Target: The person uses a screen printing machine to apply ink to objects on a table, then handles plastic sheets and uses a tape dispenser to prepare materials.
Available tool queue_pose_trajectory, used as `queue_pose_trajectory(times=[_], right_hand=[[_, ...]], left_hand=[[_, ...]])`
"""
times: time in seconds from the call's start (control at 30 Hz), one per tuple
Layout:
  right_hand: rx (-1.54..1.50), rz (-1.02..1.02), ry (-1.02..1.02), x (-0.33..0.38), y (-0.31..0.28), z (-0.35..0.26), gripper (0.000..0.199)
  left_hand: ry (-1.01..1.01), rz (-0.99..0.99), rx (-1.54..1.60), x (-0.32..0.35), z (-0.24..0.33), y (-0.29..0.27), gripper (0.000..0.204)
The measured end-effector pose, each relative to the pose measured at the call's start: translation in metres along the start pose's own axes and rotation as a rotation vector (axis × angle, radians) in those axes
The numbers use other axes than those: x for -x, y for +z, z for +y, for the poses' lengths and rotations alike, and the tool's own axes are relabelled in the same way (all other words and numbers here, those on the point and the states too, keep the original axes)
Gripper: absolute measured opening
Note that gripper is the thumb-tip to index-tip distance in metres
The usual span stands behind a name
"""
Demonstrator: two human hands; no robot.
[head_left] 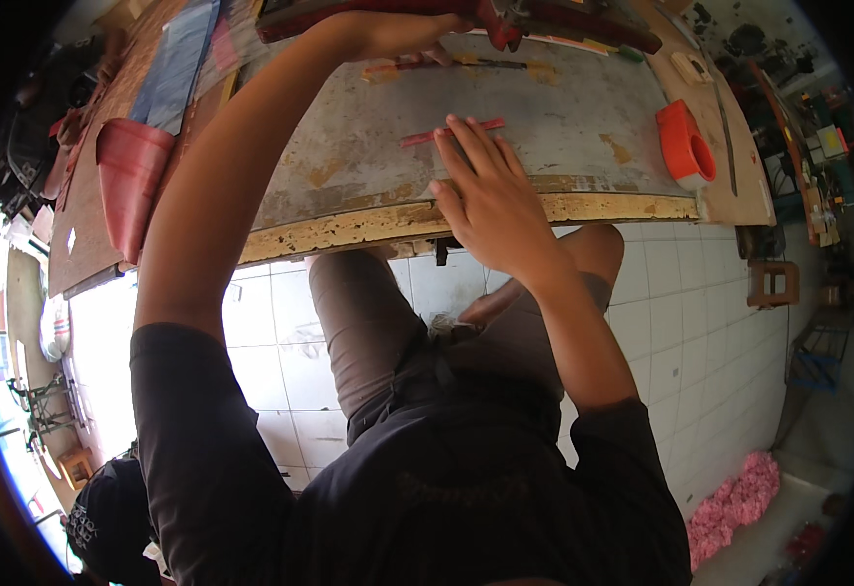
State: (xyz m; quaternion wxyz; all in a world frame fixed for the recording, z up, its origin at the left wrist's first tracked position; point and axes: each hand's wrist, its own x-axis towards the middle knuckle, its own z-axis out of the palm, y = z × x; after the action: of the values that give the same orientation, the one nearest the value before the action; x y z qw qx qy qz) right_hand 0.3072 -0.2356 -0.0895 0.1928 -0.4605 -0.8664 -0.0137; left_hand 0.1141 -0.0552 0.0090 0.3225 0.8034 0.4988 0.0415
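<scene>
Two hands work on a worn grey counter (563,117) with a chipped yellow near edge. The right hand (485,200) lies flat and open, palm down, just inside that near edge, its fingers spread and straight. Its fingertips (461,132) press on one end of a thin red strip (451,132) that lies almost parallel to the near edge, about midway across the counter. Nothing is gripped; the strip is pinned by pressure alone, which seems meant to keep it from sliding on the smooth surface.

The left hand (407,34) reaches much further, to the far edge, where its fingers curl down against the counter beside a second thin strip (446,65), this one of mixed yellow, red and dark colour, lying along the far side. Whether it closes on anything I cannot tell, since the fingers are partly hidden under a long dark-red tool (466,15) that runs along the far edge.

An orange plastic piece with a round hole (686,145) sits near the right edge, well apart from both hands. Folded red material (129,181) hangs at the left corner, and blue sheets (178,63) lie beyond it on a brown surface.
</scene>
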Motion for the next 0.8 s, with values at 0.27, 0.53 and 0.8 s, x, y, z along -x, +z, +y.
queue_pose_trajectory(times=[0.27, 0.53, 0.8], right_hand=[[-0.028, 0.049, -0.008, -0.06, 0.047, 0.001, 0.063], [-0.063, 0.088, -0.048, -0.097, 0.062, 0.014, 0.067], [-0.005, -0.017, -0.027, -0.107, 0.062, 0.02, 0.069]], left_hand=[[0.033, -0.135, 0.048, -0.002, 0.0, -0.014, 0.073], [-0.037, -0.04, 0.117, -0.012, -0.002, -0.006, 0.064], [0.047, 0.027, 0.093, -0.021, -0.019, 0.003, 0.058]])
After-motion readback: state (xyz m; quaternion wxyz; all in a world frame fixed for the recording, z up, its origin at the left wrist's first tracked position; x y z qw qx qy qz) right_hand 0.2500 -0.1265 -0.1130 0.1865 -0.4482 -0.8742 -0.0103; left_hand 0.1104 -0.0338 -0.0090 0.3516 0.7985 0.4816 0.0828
